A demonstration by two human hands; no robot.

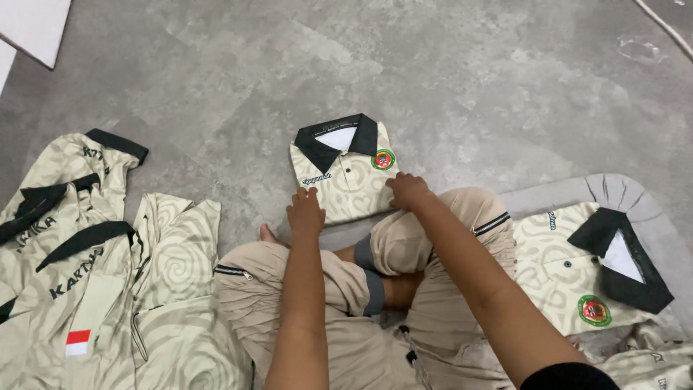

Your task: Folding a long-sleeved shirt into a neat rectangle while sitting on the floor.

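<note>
A folded cream polo shirt [345, 173] with a black collar and a round chest badge lies on the grey floor in front of my crossed legs. My left hand [305, 211] rests on its near left edge, fingers bent. My right hand [407, 191] presses on its near right edge, just below the badge. Neither hand lifts the shirt. I sit cross-legged in beige trousers [426, 245].
A heap of unfolded matching shirts [94, 267] lies at my left. At my right, another folded shirt [577, 267] rests on a grey cushion [628, 191]. A white board [32, 25] sits at the far left corner. A white cable [664, 25] crosses the top right.
</note>
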